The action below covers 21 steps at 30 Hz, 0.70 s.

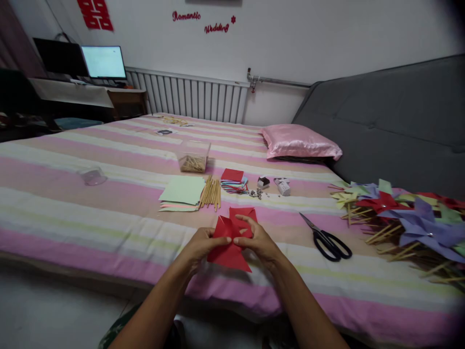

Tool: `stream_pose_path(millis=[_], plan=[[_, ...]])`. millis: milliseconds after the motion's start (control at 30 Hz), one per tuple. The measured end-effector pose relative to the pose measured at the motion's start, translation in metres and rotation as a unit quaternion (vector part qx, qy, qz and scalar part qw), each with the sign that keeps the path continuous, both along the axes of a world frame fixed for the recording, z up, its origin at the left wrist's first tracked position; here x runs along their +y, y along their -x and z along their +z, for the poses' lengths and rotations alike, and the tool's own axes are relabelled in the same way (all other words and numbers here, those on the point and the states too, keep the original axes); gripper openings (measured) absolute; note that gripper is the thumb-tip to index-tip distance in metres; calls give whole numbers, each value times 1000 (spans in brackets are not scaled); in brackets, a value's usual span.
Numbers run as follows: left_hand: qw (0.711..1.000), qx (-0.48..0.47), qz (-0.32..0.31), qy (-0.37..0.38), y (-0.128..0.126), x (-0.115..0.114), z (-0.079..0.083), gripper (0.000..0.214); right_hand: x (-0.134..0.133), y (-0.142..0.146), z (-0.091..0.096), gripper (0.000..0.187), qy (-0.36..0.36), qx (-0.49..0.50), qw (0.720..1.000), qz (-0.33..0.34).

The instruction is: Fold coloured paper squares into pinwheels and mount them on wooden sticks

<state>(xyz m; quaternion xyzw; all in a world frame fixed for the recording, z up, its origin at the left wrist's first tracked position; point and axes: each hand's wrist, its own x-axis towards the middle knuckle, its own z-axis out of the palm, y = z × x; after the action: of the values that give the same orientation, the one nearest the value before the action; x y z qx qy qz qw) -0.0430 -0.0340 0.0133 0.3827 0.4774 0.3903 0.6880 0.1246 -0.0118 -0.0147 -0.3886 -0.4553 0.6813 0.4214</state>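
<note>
Both hands hold a folded red paper piece (232, 242) above the near edge of the striped bed (109, 213). My left hand (199, 246) pinches its left side, and my right hand (256, 238) pinches its centre and right side, fingers closed on the paper. The paper has pointed flaps sticking up and down.
On the bed lie black scissors (329, 240), a stack of pale green sheets (182, 193), a bundle of wooden sticks (210, 192), cut coloured squares (233, 180), small pins (257, 194), a clear box (193, 156) and a pink pillow (300, 141). Finished paper pinwheels (407, 218) pile up at right.
</note>
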Motion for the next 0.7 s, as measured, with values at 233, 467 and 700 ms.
stream_pose_path(millis=[233, 467, 700], plan=[[1000, 21, 6, 1, -1, 0, 1, 22, -2, -1, 3, 81, -53, -30, 998, 8], [999, 18, 19, -18, -4, 1, -1, 17, -2, 4, 4, 84, -90, -15, 996, -9], [998, 20, 42, -42, -6, 2, -2, 22, -3, 8, 4, 77, -88, -2, 995, -36]])
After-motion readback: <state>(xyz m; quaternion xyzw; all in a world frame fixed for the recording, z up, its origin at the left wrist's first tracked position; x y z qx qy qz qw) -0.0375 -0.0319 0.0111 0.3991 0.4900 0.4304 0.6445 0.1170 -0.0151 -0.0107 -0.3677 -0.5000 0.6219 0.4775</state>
